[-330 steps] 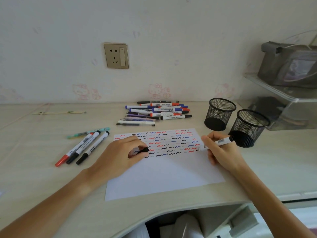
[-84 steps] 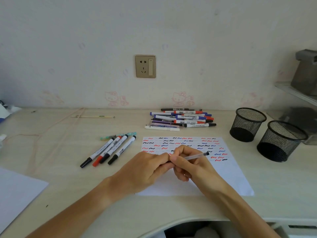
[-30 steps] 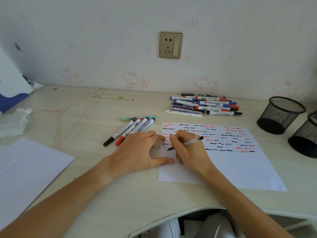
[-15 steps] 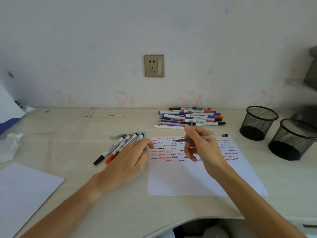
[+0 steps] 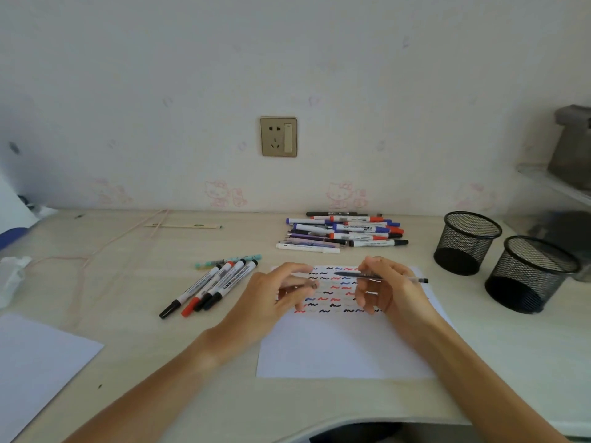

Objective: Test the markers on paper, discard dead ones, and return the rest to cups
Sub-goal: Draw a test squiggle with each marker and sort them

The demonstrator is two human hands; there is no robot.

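Holding a thin clear pen [image 5: 380,276] level above the paper [image 5: 345,346], our right hand [image 5: 393,292] pinches its barrel between thumb and fingertips, the dark tip pointing left and the capped end sticking out to the right. Our left hand [image 5: 275,298] hovers just beside it over the sheet's left edge, fingers loosely curled (whether it has a cap in them we cannot tell). Rows of red, blue and black squiggles cover the upper part of the paper. Four markers [image 5: 211,287] lie side by side to the left of the sheet, with a teal pen [image 5: 228,261] at their far ends. Behind the paper sits the pile of markers [image 5: 345,233], and to the right stand two black mesh cups [image 5: 467,243], close together on the desk [image 5: 128,330].
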